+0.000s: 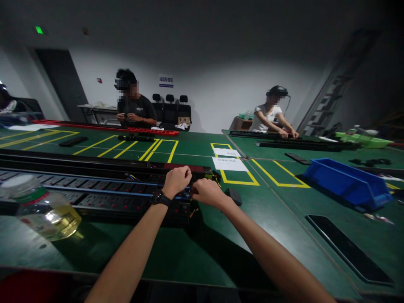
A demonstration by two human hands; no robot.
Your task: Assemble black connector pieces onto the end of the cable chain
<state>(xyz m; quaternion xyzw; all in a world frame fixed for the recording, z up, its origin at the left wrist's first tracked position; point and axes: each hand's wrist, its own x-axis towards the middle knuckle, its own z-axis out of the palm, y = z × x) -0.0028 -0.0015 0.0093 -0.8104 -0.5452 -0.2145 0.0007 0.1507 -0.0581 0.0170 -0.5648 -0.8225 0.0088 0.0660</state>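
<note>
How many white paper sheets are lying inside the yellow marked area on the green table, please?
2: one sheet lies beyond the hands near the power strip's end; the other sheet lies just behind it, farther away. A third pale sheet at far left sits outside that area.

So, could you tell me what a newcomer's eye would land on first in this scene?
Probably the two hands, left hand and right hand, closed over the right end of a long black power strip on the green table. Next, the bright blue bin at the right and the plastic bottle of yellowish liquid at the near left. Two other people sit working along the far side.
</note>
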